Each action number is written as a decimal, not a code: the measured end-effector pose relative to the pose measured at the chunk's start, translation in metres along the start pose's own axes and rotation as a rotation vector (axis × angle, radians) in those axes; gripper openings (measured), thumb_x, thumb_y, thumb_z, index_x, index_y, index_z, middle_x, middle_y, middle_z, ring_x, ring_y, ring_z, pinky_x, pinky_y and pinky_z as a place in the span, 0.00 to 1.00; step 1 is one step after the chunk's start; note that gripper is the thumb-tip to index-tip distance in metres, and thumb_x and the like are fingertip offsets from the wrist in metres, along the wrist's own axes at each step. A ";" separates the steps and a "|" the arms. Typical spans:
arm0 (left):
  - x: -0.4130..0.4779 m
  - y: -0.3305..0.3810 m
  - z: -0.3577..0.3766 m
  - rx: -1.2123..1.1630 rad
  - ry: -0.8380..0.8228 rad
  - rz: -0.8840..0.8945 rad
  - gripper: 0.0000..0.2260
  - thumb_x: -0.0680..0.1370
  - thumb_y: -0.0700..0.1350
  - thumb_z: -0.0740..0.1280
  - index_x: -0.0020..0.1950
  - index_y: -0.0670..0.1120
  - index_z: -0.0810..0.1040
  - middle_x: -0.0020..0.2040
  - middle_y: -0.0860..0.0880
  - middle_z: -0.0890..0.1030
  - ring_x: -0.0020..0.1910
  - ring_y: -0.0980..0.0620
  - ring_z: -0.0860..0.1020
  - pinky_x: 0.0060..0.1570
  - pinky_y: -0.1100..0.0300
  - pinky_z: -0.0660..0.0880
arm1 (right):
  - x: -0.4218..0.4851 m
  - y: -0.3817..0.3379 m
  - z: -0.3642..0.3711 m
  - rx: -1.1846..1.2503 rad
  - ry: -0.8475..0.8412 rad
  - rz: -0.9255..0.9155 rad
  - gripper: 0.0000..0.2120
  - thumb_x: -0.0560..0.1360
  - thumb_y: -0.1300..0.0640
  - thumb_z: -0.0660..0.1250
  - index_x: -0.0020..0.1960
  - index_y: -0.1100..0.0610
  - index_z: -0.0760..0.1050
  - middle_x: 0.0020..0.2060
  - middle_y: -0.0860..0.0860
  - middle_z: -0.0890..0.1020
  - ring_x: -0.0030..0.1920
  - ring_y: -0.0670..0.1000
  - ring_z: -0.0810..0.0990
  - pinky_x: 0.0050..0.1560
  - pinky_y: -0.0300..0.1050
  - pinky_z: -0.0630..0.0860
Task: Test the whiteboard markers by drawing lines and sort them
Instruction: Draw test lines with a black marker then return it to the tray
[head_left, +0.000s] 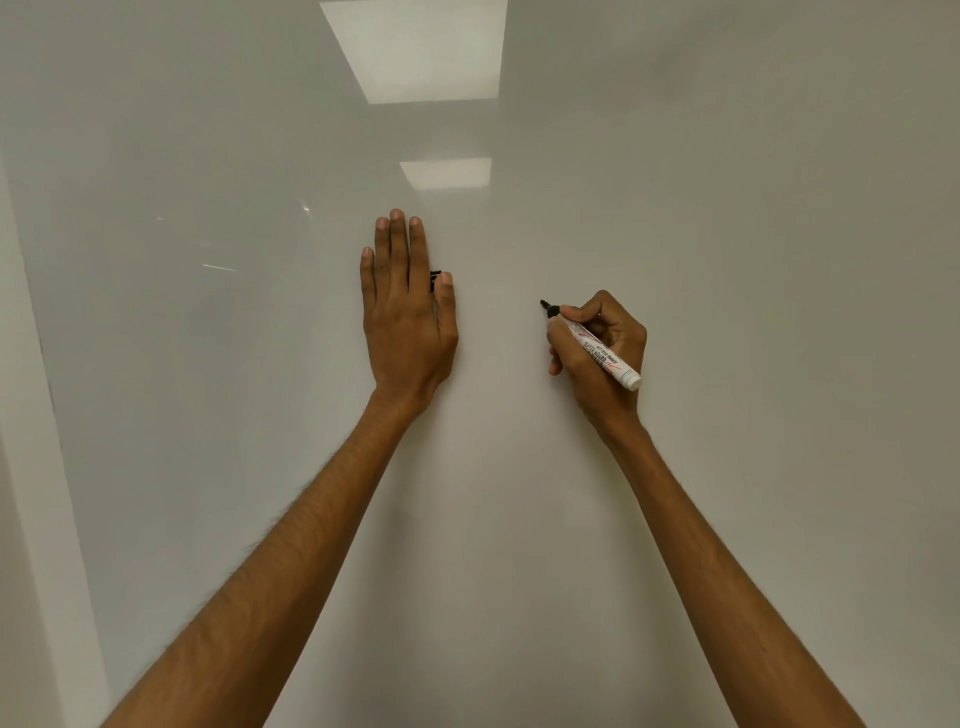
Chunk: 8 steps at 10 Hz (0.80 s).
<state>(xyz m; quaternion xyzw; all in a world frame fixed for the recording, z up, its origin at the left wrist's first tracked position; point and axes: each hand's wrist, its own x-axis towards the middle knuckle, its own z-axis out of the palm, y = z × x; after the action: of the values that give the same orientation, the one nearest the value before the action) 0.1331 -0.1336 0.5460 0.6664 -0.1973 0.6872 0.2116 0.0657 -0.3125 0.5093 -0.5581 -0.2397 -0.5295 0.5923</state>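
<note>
Marker is sitting in your right hand, just right of the frame's middle. You're gripping it pen-style, fingers curling tight around the white barrel. Its black tip is poking out to the upper left of your knuckles, and the blunt white back end is sticking out toward the lower right. The tip is sitting right up at the whiteboard, but honestly I can't tell whether it's actually touching. Red and black print is running along the barrel, too small to read.

Off to the left, well apart from the marker, your left hand is lying flat against the board, fingers straight, close together and pointing up the frame. A small black thing, looks like a cap, is peeking out between the thumb and index finger, so you're tucking it there with the hand staying flat. Both bare forearms are coming up from the bottom corners.

Further out, the glossy board is filling nearly the whole view and reflecting two ceiling light panels in the upper middle, the smaller one sitting lower. A white strip is running down the left edge.
</note>
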 end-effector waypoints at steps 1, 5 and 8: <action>0.000 0.000 0.000 -0.003 -0.001 0.001 0.25 0.84 0.46 0.52 0.80 0.38 0.55 0.80 0.40 0.56 0.80 0.44 0.52 0.79 0.48 0.48 | -0.002 0.001 -0.003 0.003 0.005 0.014 0.08 0.71 0.71 0.67 0.37 0.66 0.68 0.34 0.67 0.76 0.26 0.56 0.75 0.27 0.47 0.74; 0.000 -0.001 0.001 0.013 -0.002 -0.008 0.26 0.85 0.49 0.54 0.80 0.39 0.55 0.80 0.41 0.56 0.80 0.45 0.52 0.79 0.49 0.49 | -0.013 0.004 -0.013 -0.008 -0.032 0.074 0.09 0.67 0.66 0.67 0.35 0.63 0.66 0.30 0.62 0.72 0.26 0.54 0.68 0.22 0.44 0.67; -0.001 0.000 0.000 0.012 -0.002 -0.013 0.26 0.85 0.49 0.53 0.80 0.39 0.55 0.81 0.41 0.55 0.80 0.45 0.52 0.79 0.49 0.48 | -0.014 0.001 -0.016 -0.011 -0.088 0.079 0.11 0.67 0.66 0.66 0.33 0.66 0.64 0.25 0.51 0.70 0.24 0.52 0.66 0.24 0.36 0.64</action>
<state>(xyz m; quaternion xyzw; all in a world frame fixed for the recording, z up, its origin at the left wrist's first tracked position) 0.1329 -0.1336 0.5449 0.6697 -0.1893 0.6862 0.2117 0.0568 -0.3225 0.4921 -0.5930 -0.2402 -0.4819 0.5987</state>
